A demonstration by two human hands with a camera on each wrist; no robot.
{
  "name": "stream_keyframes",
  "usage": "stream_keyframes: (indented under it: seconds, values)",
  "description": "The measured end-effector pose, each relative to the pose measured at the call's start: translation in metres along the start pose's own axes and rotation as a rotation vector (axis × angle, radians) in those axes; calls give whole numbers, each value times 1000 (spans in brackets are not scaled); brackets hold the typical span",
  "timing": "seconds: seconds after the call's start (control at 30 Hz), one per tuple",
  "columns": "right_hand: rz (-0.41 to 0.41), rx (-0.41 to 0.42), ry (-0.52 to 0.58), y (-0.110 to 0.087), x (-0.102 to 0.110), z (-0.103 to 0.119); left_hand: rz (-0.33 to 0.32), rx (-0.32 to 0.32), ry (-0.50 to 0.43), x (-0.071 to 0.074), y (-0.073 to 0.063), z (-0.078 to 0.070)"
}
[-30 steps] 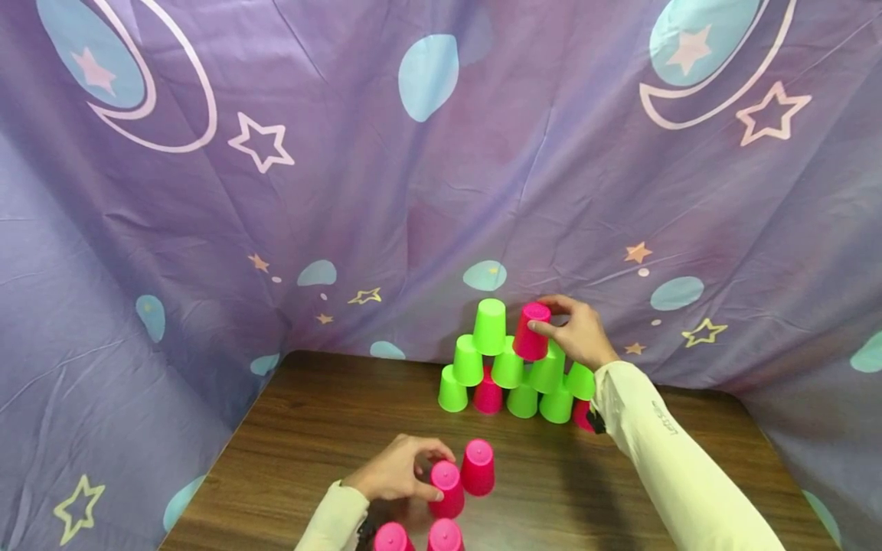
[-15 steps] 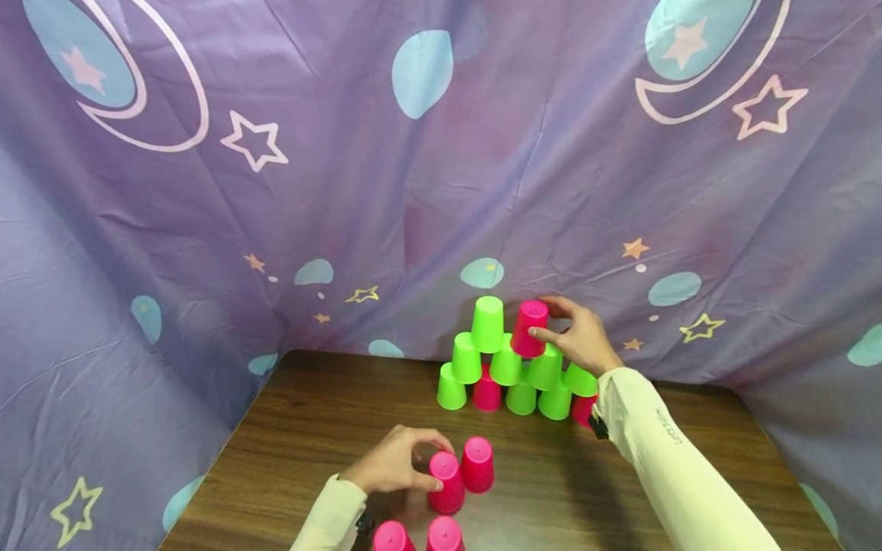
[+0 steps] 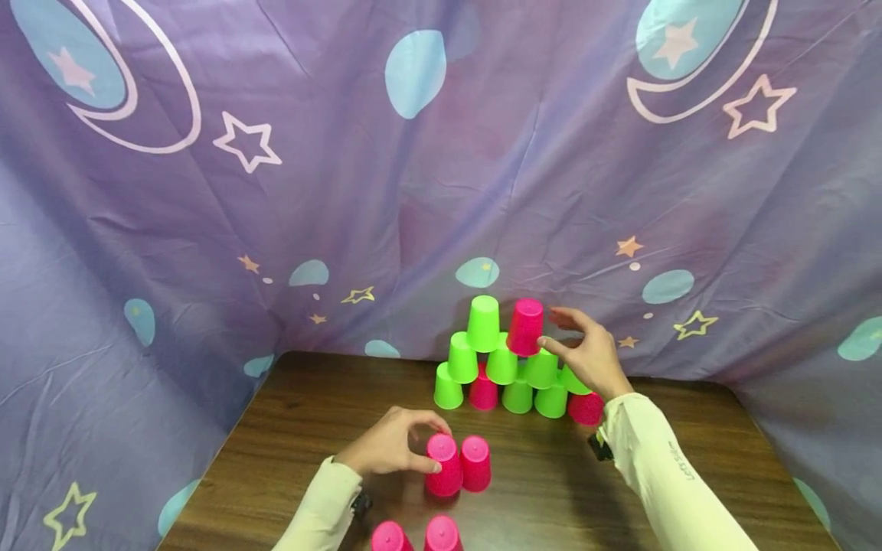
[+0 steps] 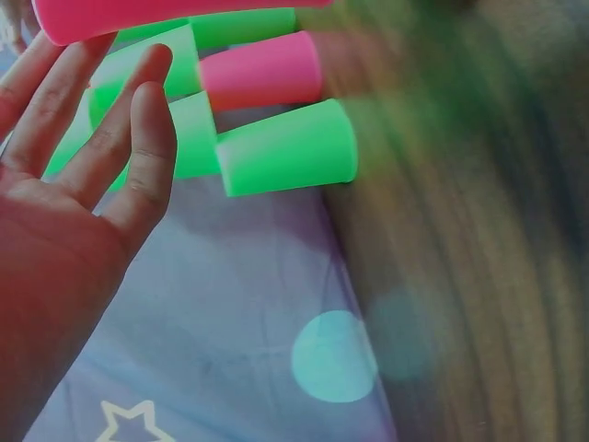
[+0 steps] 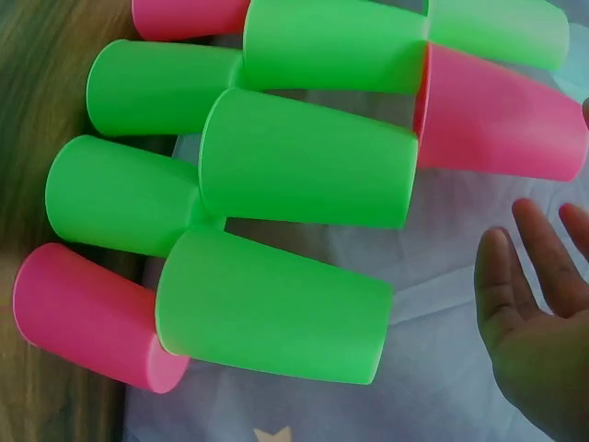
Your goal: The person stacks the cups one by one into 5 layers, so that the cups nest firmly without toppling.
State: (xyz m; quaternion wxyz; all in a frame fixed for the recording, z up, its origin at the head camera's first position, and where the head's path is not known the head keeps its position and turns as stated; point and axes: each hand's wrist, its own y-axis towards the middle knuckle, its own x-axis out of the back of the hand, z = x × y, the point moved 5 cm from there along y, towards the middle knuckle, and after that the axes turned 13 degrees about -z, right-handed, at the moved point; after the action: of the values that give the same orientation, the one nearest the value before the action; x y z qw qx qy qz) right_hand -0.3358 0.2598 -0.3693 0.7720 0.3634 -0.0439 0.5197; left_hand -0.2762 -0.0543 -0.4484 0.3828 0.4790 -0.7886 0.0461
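My left hand (image 3: 393,444) grips an upside-down pink cup (image 3: 442,471), thumb on its near side and a finger behind the top. Right beside it stands another pink cup (image 3: 476,464). In the left wrist view the gripped cup (image 4: 184,14) shows only along the top edge. My right hand (image 3: 592,353) is spread just right of a pink cup (image 3: 526,327), thumb tip right at its lower side. That cup sits on the second tier of a pyramid, resting over green cups (image 5: 308,161). Left of it on the same level is a green cup (image 3: 483,324).
The pyramid's bottom row mixes green cups (image 3: 449,386) and pink cups (image 3: 484,389), all upside down. Two pink cups (image 3: 442,534) stand at the near edge of the view. A purple patterned curtain (image 3: 344,191) hangs behind the wooden table (image 3: 310,398).
My right hand has let go of the pink cup on the pyramid and drawn back to the right. My left hand has moved its pink cup slightly forward, alongside the neighbouring one.
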Motion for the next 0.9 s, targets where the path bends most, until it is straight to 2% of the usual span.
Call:
stream_keyframes:
  seconds: [0.2, 0.33, 0.63, 0.9]
  values:
    - [-41, 44, 23, -14, 2, 4, -4, -28, -23, 14, 9, -11]
    - [-27, 78, 39, -25, -2, 8, -7, -52, -25, 23, 14, -16]
    - [135, 101, 155, -55, -23, 17, -11, -118, 31, 38, 32, -28]
    - [253, 104, 180, -93, -54, 7, -8, -143, 36, 53, 51, -47]
